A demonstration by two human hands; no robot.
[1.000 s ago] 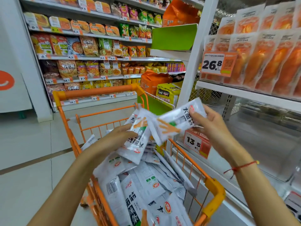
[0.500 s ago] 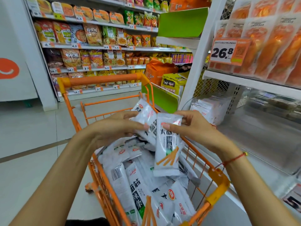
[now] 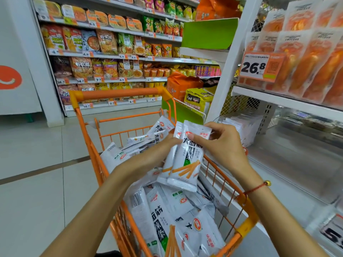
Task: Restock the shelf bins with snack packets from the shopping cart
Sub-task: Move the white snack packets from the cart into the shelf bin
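Two white snack packets (image 3: 182,160), stacked face-up, are held above the middle of the orange shopping cart (image 3: 118,94). Left hand (image 3: 157,153) grips their left edge; right hand (image 3: 222,143) pinches the top edge. More packets (image 3: 167,219) fill the cart below, with the shelf bin (image 3: 297,164) just beside its right rim.

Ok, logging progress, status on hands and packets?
Both hands, left and right, holding white packets above cart. Shelf bin to the right. Nothing blocking.
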